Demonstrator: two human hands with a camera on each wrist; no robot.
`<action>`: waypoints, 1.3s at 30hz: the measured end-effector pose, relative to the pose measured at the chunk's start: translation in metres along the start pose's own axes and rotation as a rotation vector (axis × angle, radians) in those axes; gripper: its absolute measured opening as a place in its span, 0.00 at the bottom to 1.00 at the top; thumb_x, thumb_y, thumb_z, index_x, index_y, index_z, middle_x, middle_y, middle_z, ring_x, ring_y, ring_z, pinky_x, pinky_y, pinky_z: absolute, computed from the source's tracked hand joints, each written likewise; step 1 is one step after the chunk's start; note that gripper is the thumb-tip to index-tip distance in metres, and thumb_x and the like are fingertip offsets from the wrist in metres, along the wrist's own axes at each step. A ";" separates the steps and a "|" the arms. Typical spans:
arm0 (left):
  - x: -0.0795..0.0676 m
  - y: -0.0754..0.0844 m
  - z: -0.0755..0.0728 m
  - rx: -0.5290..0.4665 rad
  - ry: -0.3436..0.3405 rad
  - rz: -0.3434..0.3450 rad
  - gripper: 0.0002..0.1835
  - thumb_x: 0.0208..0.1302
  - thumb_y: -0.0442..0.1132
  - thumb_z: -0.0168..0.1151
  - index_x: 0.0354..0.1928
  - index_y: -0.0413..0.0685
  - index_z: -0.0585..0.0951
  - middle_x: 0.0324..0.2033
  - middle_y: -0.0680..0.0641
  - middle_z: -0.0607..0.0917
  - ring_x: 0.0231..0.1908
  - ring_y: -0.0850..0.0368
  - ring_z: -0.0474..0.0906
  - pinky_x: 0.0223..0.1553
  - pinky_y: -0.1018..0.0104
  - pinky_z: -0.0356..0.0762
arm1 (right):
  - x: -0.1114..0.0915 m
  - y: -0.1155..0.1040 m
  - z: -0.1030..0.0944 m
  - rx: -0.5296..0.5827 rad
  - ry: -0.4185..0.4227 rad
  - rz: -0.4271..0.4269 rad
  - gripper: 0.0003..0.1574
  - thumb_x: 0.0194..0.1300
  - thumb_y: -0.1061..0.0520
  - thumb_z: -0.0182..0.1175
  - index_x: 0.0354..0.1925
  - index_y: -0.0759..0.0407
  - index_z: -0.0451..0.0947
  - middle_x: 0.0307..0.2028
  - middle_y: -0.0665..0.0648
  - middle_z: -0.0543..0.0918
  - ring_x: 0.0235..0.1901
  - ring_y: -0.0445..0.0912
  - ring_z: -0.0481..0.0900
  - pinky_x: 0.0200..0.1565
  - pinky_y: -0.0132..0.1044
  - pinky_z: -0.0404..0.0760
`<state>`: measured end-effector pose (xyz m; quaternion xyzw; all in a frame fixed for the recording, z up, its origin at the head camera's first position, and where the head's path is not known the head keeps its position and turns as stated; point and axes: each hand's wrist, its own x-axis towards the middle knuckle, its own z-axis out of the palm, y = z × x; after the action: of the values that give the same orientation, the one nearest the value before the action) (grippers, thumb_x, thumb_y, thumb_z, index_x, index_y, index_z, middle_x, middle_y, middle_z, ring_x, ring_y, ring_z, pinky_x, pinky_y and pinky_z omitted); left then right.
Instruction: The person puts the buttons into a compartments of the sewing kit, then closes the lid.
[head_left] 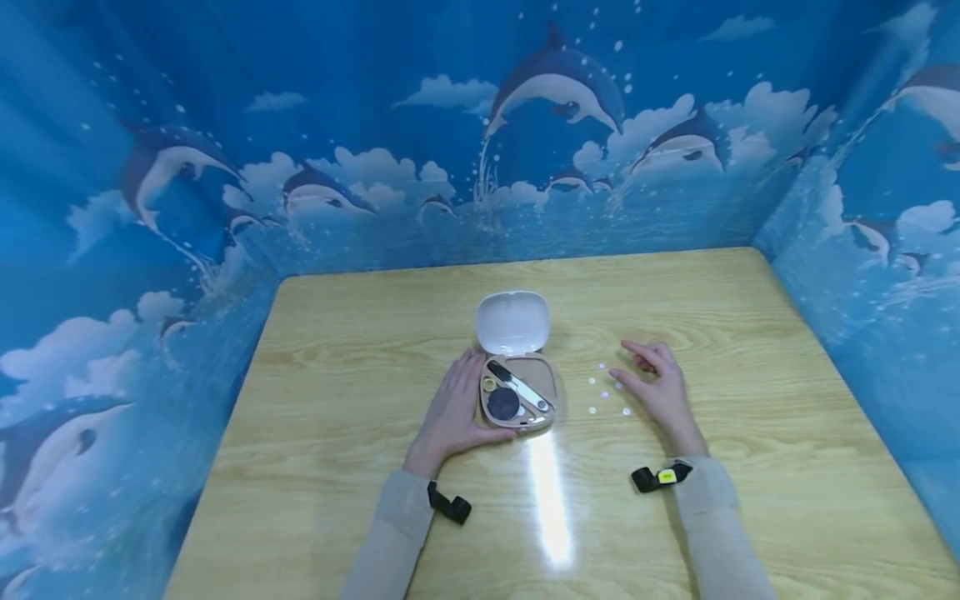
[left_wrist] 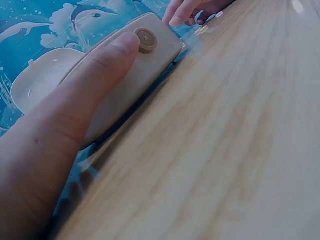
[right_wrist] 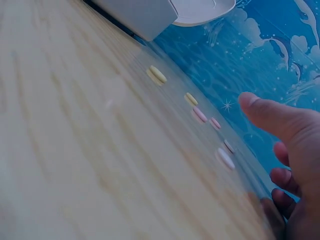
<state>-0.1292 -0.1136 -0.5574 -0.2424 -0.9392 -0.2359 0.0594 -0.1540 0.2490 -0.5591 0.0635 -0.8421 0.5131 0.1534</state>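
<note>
A small case [head_left: 557,392] stands with its white lid [head_left: 513,323] raised toward the back. My left hand [head_left: 453,408] holds it, fingers along the left side and thumb on the front wall, beside a round brown catch [left_wrist: 146,40] in the left wrist view. Inside lie a slim black-and-white tool [head_left: 519,386], a dark round disc [head_left: 503,404] and a gold-coloured ring [head_left: 489,384]. Several small pastel discs [right_wrist: 199,114] lie on the table right of the case. Over their right edge hovers my right hand [head_left: 660,387], thumb and forefinger apart, the other fingers curled, holding nothing.
The wood-grain table [head_left: 360,333] reflects a bright light strip in front of the case. A blue curtain with dolphins [head_left: 420,225] stands around its back and sides. A black strap [head_left: 450,504] sits on the left wrist, another strap [head_left: 660,477] on the right.
</note>
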 end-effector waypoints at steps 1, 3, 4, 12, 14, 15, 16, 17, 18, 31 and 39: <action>0.000 0.000 0.000 -0.002 0.000 -0.001 0.75 0.38 0.85 0.60 0.79 0.44 0.46 0.77 0.41 0.52 0.77 0.48 0.41 0.76 0.53 0.41 | 0.000 0.000 0.000 -0.004 -0.008 0.001 0.31 0.50 0.67 0.76 0.54 0.63 0.82 0.38 0.62 0.73 0.38 0.46 0.68 0.42 0.27 0.69; 0.001 0.001 0.001 -0.014 0.003 -0.004 0.75 0.37 0.85 0.61 0.79 0.44 0.46 0.77 0.41 0.51 0.77 0.48 0.41 0.76 0.53 0.41 | 0.000 0.001 0.000 -0.017 -0.026 0.009 0.28 0.51 0.66 0.76 0.53 0.62 0.83 0.38 0.61 0.73 0.38 0.46 0.68 0.41 0.28 0.68; 0.002 0.000 0.001 -0.021 0.006 -0.005 0.76 0.36 0.85 0.62 0.79 0.45 0.45 0.77 0.42 0.51 0.77 0.48 0.41 0.76 0.53 0.41 | 0.001 0.002 0.001 -0.032 -0.034 0.015 0.27 0.52 0.64 0.76 0.52 0.61 0.84 0.38 0.61 0.73 0.38 0.46 0.68 0.41 0.29 0.68; 0.013 0.000 0.002 -0.077 0.022 0.024 0.77 0.31 0.83 0.67 0.79 0.52 0.44 0.78 0.49 0.50 0.76 0.50 0.43 0.76 0.53 0.42 | 0.004 -0.002 0.005 -0.094 -0.069 0.062 0.26 0.53 0.56 0.77 0.52 0.59 0.85 0.39 0.58 0.75 0.37 0.45 0.67 0.39 0.31 0.68; 0.014 0.001 0.002 -0.088 0.016 0.025 0.77 0.31 0.82 0.67 0.79 0.52 0.45 0.77 0.49 0.50 0.76 0.51 0.43 0.76 0.53 0.42 | 0.005 -0.005 0.005 -0.095 -0.065 0.059 0.26 0.53 0.57 0.77 0.51 0.59 0.85 0.37 0.58 0.75 0.36 0.45 0.67 0.38 0.31 0.67; 0.015 0.001 0.003 -0.094 0.015 0.026 0.76 0.31 0.82 0.67 0.79 0.52 0.45 0.77 0.48 0.51 0.76 0.50 0.43 0.76 0.53 0.42 | 0.005 -0.006 0.005 -0.096 -0.061 0.058 0.26 0.52 0.57 0.77 0.51 0.59 0.85 0.37 0.58 0.74 0.36 0.45 0.66 0.37 0.30 0.67; 0.014 0.001 0.003 -0.097 0.016 0.025 0.76 0.31 0.82 0.67 0.79 0.52 0.46 0.77 0.48 0.51 0.76 0.50 0.43 0.76 0.53 0.42 | 0.005 -0.006 0.006 -0.101 -0.058 0.054 0.26 0.52 0.57 0.77 0.51 0.59 0.85 0.36 0.58 0.74 0.35 0.45 0.66 0.37 0.30 0.66; 0.014 0.001 0.004 -0.098 0.017 0.025 0.76 0.31 0.82 0.67 0.79 0.51 0.46 0.77 0.48 0.51 0.76 0.50 0.43 0.76 0.53 0.42 | 0.005 -0.007 0.006 -0.104 -0.055 0.051 0.26 0.51 0.57 0.78 0.50 0.59 0.86 0.35 0.58 0.74 0.35 0.45 0.66 0.36 0.30 0.66; 0.014 0.001 0.004 -0.101 0.019 0.026 0.76 0.32 0.82 0.67 0.79 0.51 0.46 0.77 0.48 0.52 0.76 0.50 0.43 0.76 0.53 0.42 | 0.005 -0.008 0.006 -0.108 -0.052 0.047 0.26 0.51 0.58 0.78 0.50 0.59 0.86 0.35 0.58 0.74 0.34 0.45 0.66 0.36 0.31 0.65; 0.013 0.001 0.002 -0.117 0.015 0.009 0.76 0.31 0.82 0.68 0.79 0.53 0.44 0.78 0.50 0.49 0.76 0.52 0.43 0.76 0.54 0.42 | 0.005 -0.009 0.009 -0.200 -0.079 0.037 0.24 0.50 0.55 0.78 0.47 0.57 0.87 0.34 0.56 0.75 0.33 0.46 0.65 0.43 0.41 0.59; 0.013 0.000 0.003 -0.136 0.018 0.008 0.75 0.33 0.82 0.68 0.80 0.55 0.43 0.78 0.51 0.48 0.76 0.52 0.43 0.76 0.52 0.43 | 0.006 -0.008 0.011 -0.267 -0.086 -0.004 0.17 0.52 0.55 0.77 0.41 0.54 0.89 0.33 0.54 0.77 0.35 0.46 0.67 0.46 0.45 0.59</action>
<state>-0.1405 -0.1065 -0.5573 -0.2477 -0.9193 -0.3013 0.0520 -0.1596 0.2359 -0.5555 0.0663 -0.9085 0.3931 0.1255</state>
